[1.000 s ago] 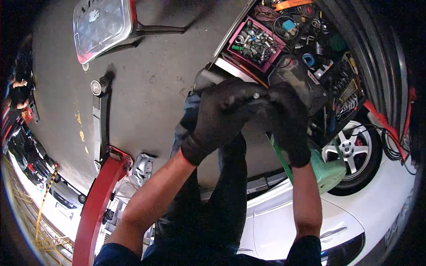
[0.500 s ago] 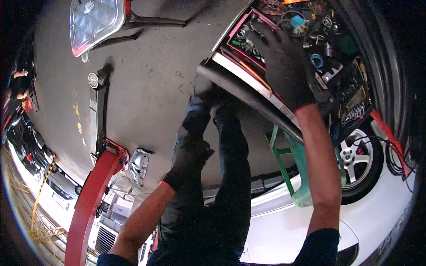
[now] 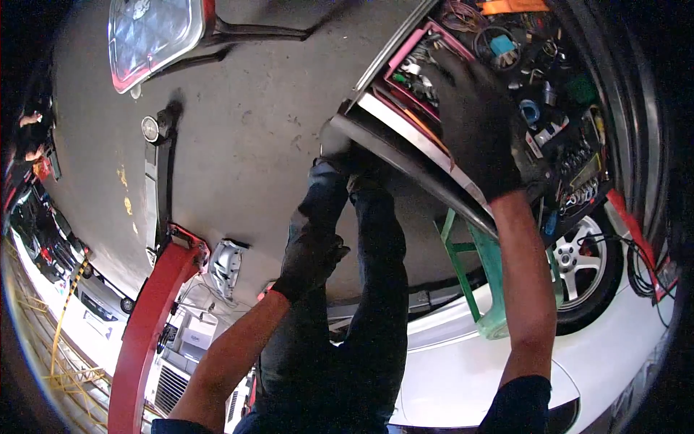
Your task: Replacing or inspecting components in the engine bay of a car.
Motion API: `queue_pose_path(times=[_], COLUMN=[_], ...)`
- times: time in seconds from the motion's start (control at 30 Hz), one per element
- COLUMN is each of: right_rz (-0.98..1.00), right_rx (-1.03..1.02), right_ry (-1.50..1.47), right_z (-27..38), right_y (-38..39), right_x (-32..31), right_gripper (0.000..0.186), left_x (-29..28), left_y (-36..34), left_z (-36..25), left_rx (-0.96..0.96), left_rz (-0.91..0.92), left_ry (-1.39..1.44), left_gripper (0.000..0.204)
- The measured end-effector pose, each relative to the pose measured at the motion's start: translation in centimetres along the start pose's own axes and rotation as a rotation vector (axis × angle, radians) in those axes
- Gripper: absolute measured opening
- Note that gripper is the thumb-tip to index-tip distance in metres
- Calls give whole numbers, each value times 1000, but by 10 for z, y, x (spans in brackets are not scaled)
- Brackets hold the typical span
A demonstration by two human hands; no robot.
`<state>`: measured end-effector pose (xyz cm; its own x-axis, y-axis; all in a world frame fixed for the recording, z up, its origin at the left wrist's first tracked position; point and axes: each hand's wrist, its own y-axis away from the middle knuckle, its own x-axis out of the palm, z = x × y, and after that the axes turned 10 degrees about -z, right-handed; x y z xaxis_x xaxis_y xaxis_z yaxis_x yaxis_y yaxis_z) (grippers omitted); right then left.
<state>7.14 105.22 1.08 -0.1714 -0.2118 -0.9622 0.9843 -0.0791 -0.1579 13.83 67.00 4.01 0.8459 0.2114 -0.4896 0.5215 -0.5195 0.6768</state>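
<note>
My gloved right hand (image 3: 473, 123) reaches over a pink bin (image 3: 405, 40) of sockets and metal pieces (image 3: 416, 61) in a tool drawer (image 3: 405, 116), its fingers apart and hanging over the contents; it partly hides the bin. Lower and to the left, over my trousered leg, my gloved left hand (image 3: 312, 260) is closed; what it holds, if anything, is hidden. Beside the bin lie wires, a blue piece (image 3: 502, 45), an orange strap (image 3: 513, 6) and a row of wrenches (image 3: 578, 192).
A red lift column (image 3: 148, 333) with a metal arm (image 3: 152, 195), a stool (image 3: 152, 40), a green stand (image 3: 459, 253), a white car (image 3: 463, 383) with a spoked wheel (image 3: 578, 267), and cables (image 3: 636, 267) surround me.
Both hands were together in the middle around a small metal piece. My right hand has moved up into the pink bin; my left has dropped down and left over my leg.
</note>
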Motion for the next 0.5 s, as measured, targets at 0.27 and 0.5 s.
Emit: queue_pose_path(times=[0.27,0.5], right_rz=[130,61], right_rx=[40,-47], right_ry=[-95,-49], right_z=[-10,-6], right_y=[15,-7], right_x=[-29,-12], right_gripper=[36,41], left_x=[-13,-16], left_y=[-4,-16], left_z=[-1,-17], left_rx=[129,-51], left_rz=[-137,106], left_ry=[-53,-26], left_gripper=[36,22])
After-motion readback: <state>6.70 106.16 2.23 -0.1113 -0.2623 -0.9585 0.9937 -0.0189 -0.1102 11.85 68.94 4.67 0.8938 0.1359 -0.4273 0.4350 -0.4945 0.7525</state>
